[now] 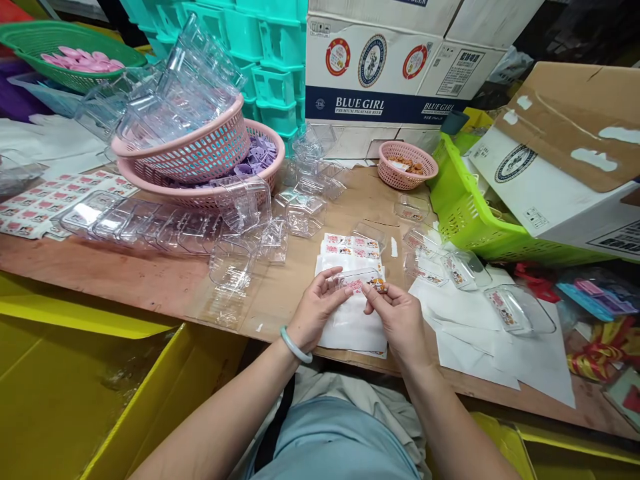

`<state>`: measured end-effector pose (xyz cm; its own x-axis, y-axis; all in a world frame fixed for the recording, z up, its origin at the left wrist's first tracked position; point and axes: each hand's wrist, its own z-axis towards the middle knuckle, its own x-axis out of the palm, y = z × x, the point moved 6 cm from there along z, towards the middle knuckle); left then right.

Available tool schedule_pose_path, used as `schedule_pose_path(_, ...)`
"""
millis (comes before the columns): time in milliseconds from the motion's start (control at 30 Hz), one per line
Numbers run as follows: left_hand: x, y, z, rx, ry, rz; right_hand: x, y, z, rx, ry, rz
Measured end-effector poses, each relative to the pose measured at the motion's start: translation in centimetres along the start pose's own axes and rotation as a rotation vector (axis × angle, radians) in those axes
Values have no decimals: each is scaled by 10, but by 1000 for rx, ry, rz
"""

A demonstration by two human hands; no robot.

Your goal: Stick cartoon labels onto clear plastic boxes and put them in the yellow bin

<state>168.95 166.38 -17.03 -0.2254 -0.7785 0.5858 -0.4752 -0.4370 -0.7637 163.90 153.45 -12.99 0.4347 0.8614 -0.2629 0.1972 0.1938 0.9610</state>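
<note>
My left hand (318, 308) and my right hand (397, 319) meet over the wooden table (150, 277), both closed round a small clear plastic box (356, 279) with a pink sticker on it. The right thumb and finger pinch its right end, where a small orange-brown item (379, 285) shows. A pale green bangle (295, 345) rings my left wrist. Under the hands lies a sticker sheet (350, 246) on white backing papers (350, 327).
Clear boxes with stickers (517, 308) lie to the right on white paper. Loose clear boxes (235, 263) spread to the left. Stacked pink baskets (200, 157), a small pink basket (407, 163), a green crate (465, 213), cardboard cartons (380, 73) and yellow bins (75, 380) surround the table.
</note>
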Motion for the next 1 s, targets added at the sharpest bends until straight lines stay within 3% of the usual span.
schedule_pose_path(100, 1, 1, 1, 41, -13, 11, -6, 5, -2, -146, -92, -231)
schedule_pose_path(167, 0, 2, 2, 56, -37, 2, -17, 9, -3, -267, -237, -374)
schedule_pose_path(267, 0, 1, 0, 65, -71, -3, -35, 7, 2, -308, -404, -337)
schedule_pose_path(333, 3, -2, -3, 68, -46, 6, -36, 3, 9, -256, -322, -211)
schedule_pose_path(500, 18, -3, -10, 18, 118, 50, -19, -4, 9, 11, 138, 72)
schedule_pose_path(633, 28, 5, -15, -33, 286, 148, -43, -12, -2, 30, 286, 95)
schedule_pose_path(667, 29, 6, -15, -24, 316, 212, -60, -18, -2, -10, 227, 61)
schedule_pose_path(733, 21, 1, -9, 77, 259, 451, -109, -32, -1, -135, -55, -42)
schedule_pose_path(800, 6, -17, 0, 290, 65, 800, -158, -45, -4, -303, -393, -254)
schedule_pose_path(833, -1, -26, 5, 397, -36, 981, -174, -50, -5, -388, -485, -399)
schedule_pose_path(900, -10, -39, 18, 500, -163, 1292, -187, -57, -4, -532, -542, -663)
schedule_pose_path(1000, -21, -42, 41, 414, -222, 1550, -174, -53, -4, -667, -594, -856)
